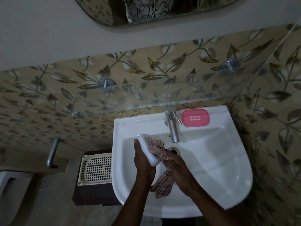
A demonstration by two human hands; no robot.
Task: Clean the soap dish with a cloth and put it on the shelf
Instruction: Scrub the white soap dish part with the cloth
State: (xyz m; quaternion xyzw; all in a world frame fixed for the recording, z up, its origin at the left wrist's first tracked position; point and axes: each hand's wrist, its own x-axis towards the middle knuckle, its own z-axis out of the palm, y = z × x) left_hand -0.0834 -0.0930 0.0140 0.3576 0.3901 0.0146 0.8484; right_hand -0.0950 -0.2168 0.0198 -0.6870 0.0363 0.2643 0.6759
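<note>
Centrally, white washbasin [236, 185] below glass shelf [146, 95]. Over the bowl, left hand [143, 162] grip closed round white soap dish [145, 141]; right hand [179, 168] grip pinches patterned cloth [157, 147] against it. On rim beside tap [173, 128]: pink soap tray [195, 118].

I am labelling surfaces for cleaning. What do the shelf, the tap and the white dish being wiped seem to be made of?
The shelf: clear glass; wall tiles show through it. The tap: metal, probably steel; dull grey sheen. The white soap dish: likely smooth opaque plastic, though glazed ceramic is possible.
</note>
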